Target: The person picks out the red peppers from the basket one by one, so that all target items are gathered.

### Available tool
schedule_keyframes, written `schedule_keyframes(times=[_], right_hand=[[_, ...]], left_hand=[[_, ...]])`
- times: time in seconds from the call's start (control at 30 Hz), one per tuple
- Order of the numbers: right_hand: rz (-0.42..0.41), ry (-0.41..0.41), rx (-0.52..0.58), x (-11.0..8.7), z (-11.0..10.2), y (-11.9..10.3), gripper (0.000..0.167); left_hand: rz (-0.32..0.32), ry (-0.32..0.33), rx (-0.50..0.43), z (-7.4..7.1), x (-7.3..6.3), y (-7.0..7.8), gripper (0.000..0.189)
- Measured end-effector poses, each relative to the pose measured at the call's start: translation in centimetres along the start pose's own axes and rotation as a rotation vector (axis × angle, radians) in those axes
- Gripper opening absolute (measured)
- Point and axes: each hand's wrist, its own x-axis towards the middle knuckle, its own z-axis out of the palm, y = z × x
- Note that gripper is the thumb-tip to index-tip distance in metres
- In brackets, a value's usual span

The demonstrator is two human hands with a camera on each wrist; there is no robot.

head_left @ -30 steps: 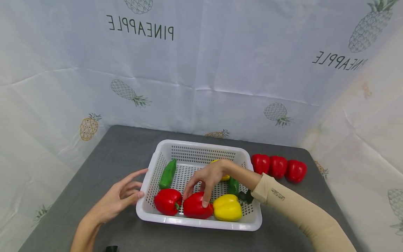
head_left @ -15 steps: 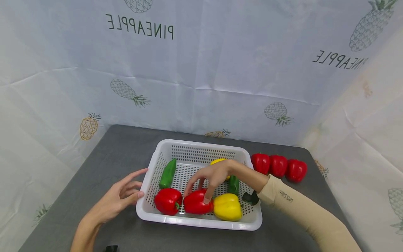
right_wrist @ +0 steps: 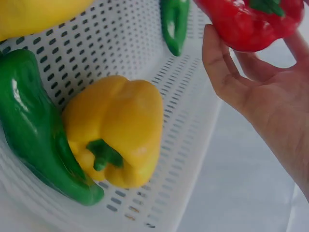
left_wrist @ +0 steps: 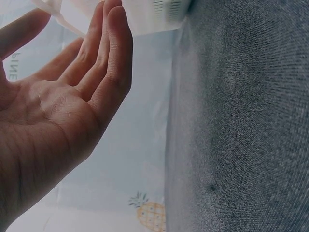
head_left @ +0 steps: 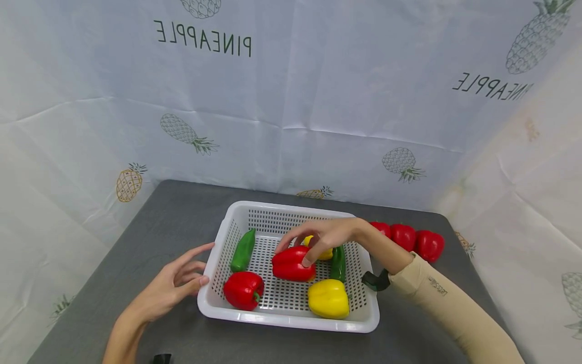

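My right hand (head_left: 334,233) grips a red bell pepper (head_left: 291,268) and holds it above the floor of a white perforated basket (head_left: 291,322). In the right wrist view, the fingers curl round this pepper (right_wrist: 246,26). Beside the basket's left side is my left hand (head_left: 165,288), fingers loosely extended, its fingertips at the rim. Another red bell pepper (head_left: 241,292) lies in the front left corner. A yellow bell pepper (head_left: 328,299) sits at the front right. A second yellow bell pepper (head_left: 325,254) is partly hidden behind my right hand.
Inside the basket, one long green pepper (head_left: 243,251) lies at the left and another (head_left: 338,265) at the right. Several red bell peppers (head_left: 429,246) stand in a row on the dark grey table (head_left: 191,217), right of the basket. A pineapple-print cloth (head_left: 282,101) hangs behind.
My right hand has lifted the red bell pepper from between the other front peppers and moved it back and slightly right. The left hand stays at the rim.
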Motion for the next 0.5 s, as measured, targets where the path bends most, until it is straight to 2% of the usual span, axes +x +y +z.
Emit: schedule_keyframes(times=[0.2,0.5], right_hand=[[-0.031,0.048,0.076,-1.9,-0.6,-0.4,0.066],[-0.114,0.157,0.083,-4.2,-0.6,-0.4,0.062]], left_hand=[[-0.004,0.001,0.003,0.0,0.0,0.0,0.076],[-0.016,0.011,0.019,0.1,0.0,0.1,0.076]])
